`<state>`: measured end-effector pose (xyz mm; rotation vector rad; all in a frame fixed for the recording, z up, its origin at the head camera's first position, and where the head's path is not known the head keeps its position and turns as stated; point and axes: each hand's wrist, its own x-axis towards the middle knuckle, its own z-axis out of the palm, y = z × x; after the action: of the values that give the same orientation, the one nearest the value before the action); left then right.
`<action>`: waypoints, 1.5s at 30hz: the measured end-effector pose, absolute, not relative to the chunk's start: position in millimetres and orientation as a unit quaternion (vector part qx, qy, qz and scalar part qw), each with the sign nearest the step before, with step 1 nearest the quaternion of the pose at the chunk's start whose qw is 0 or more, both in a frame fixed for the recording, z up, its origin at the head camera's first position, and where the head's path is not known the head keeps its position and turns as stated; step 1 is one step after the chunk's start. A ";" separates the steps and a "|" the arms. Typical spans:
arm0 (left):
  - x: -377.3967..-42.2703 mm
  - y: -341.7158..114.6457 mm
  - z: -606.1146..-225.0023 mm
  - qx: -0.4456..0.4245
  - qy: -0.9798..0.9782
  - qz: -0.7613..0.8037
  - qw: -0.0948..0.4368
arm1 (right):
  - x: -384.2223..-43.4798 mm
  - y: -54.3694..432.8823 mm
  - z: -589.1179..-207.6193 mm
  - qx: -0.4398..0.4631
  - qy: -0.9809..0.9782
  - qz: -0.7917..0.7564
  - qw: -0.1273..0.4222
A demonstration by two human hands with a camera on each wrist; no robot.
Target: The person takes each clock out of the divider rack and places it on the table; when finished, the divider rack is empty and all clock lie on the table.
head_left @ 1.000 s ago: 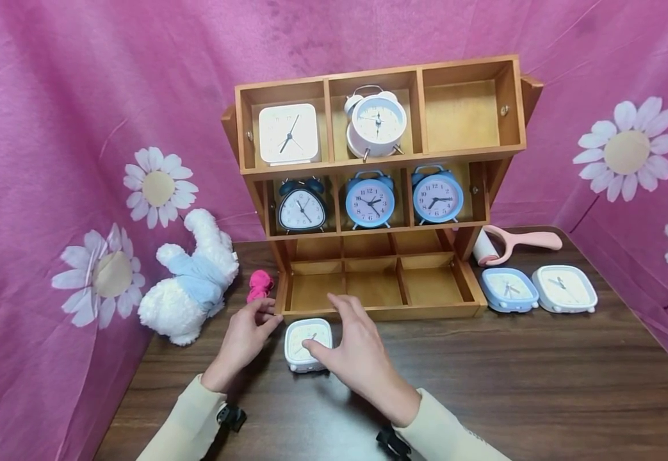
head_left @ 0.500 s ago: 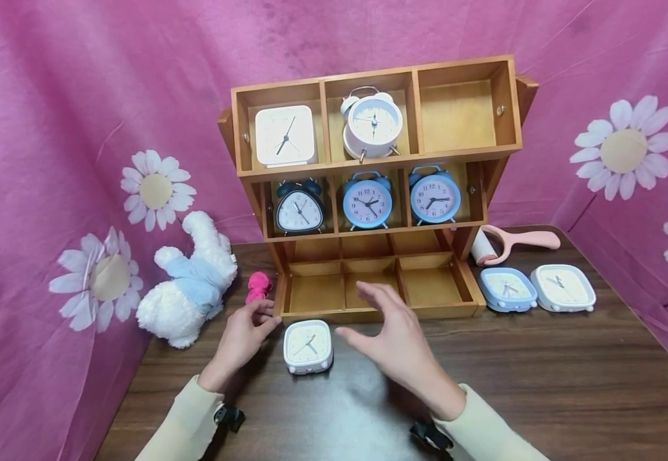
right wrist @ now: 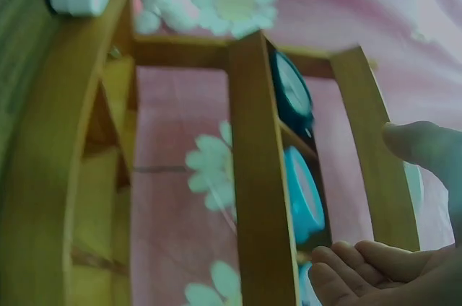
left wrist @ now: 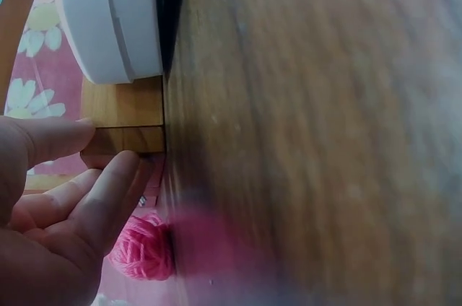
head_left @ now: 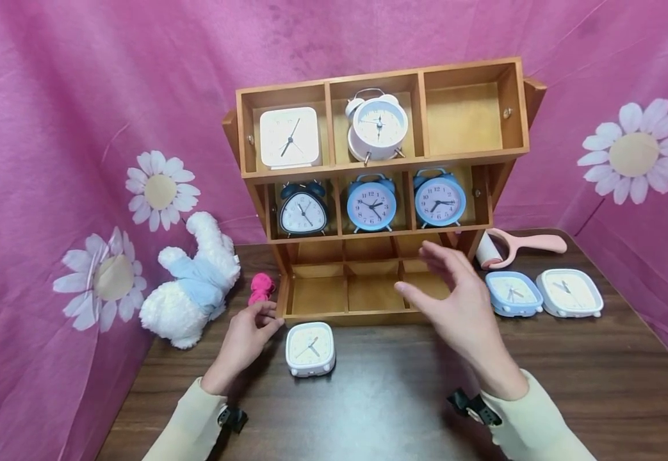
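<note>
My left hand (head_left: 248, 336) rests at the front left corner of a wooden tiered shelf (head_left: 380, 318). In the left wrist view its thumb and fingertips touch the corner (left wrist: 137, 140) of the bottom tier. Just right of that hand, a white square alarm clock (head_left: 310, 349) stands on the table in front of the shelf. My right hand (head_left: 463, 304) hovers before the bottom tier's right side, thumb and fingers spread, nothing between them. To its right are a blue square alarm clock (head_left: 513, 293) and another white alarm clock (head_left: 570, 292).
Several clocks fill the upper tiers, among them a white square clock (head_left: 290, 137) and a dark triangular alarm clock (head_left: 303, 211). A pink lint roller (head_left: 532, 243) lies behind the right clocks. A white plush toy (head_left: 192, 282) and pink yarn (head_left: 261, 286) sit at the left.
My right hand has let go of the white alarm clock and moved right and away from it, fingers spread. My left hand has stayed at the shelf corner.
</note>
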<state>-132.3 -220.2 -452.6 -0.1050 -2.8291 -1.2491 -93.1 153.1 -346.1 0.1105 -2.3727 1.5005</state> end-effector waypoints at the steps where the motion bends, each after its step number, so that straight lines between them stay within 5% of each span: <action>1: -132.4 -219.9 -452.8 -0.036 -0.914 -0.403 0.024 | -95.1 157.6 -344.4 0.032 -0.827 0.535 0.169; 16: -134.2 -222.1 -450.2 -0.045 -0.922 -0.384 0.028 | -139.1 196.2 -324.8 -0.057 -0.784 0.557 0.269; 45: -138.0 -221.3 -452.8 -0.037 -0.917 -0.397 0.017 | -175.3 186.2 -333.3 -0.102 -0.799 0.505 0.311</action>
<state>-138.0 -221.3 -452.8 -0.1143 -2.8499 -1.2336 -175.3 186.2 -333.3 -0.2695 -2.1089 1.3327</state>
